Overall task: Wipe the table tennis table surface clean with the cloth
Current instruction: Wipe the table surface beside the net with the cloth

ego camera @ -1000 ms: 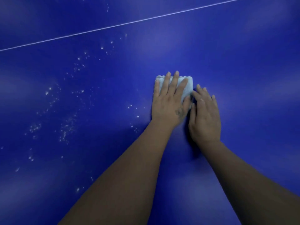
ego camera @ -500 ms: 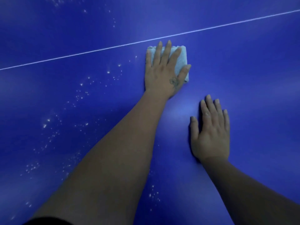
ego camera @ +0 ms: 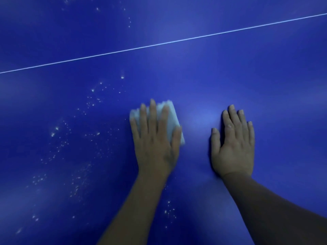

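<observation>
A thin white line (ego camera: 159, 44) crosses the far part, rising to the right. Many small white specks (ego camera: 58, 144) lie scattered on the left side, some near.

Pale folded cloth (ego camera: 170, 119) flat on blue table (ego camera: 230, 82), mid-surface, below white line (ego camera: 159, 44); white specks (ego camera: 60, 144) twd left edge.

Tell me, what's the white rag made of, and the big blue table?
The cloth under the left hand looks like soft woven or terry fabric: pale, folded thick, fuzzy at its edge, though blurred. The table looks like a hard board with smooth blue paint: it shows soft sheen, a thin white line, and white specks sitting on top.
</observation>
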The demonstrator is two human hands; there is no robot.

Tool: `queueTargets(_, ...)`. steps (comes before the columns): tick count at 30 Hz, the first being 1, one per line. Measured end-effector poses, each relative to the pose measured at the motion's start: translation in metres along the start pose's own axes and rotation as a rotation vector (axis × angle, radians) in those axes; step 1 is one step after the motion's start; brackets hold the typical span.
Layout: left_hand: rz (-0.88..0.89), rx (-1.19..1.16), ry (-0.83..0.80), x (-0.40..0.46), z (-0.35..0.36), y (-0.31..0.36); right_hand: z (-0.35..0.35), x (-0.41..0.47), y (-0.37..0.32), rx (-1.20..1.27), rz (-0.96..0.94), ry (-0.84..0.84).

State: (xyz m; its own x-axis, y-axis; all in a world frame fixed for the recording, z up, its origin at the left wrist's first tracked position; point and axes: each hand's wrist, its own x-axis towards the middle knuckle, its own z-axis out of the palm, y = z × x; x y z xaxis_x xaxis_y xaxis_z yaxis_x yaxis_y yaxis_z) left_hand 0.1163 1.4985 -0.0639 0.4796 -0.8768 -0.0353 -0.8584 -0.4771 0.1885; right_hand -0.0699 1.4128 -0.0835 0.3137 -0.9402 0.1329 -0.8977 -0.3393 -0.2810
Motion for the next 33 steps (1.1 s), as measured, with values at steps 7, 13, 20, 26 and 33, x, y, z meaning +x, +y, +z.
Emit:
queueTargets(7,0.02,0.047,-0.007,0.009,0.008,0.006,0.0,-0.002,-0.001,-0.007,0.002,0.001)
queueTargets(13,0.074,-0.004,0.009,-0.009,0.012,0.019,-0.001,0.0,-0.001,0.0,0.013,-0.013)
queueTargets(20,0.274,-0.001,0.046,0.078,0.022,0.009,-0.001,0.0,0.0,0.006,-0.003,-0.001)
queueTargets(26,0.051,0.015,0.01,0.188,-0.002,-0.062,0.0,0.0,0.001,0.001,-0.007,0.004)
queueTargets(33,-0.234,0.023,0.073,0.032,-0.01,-0.079,0.0,0.0,0.001,-0.003,0.008,-0.02)
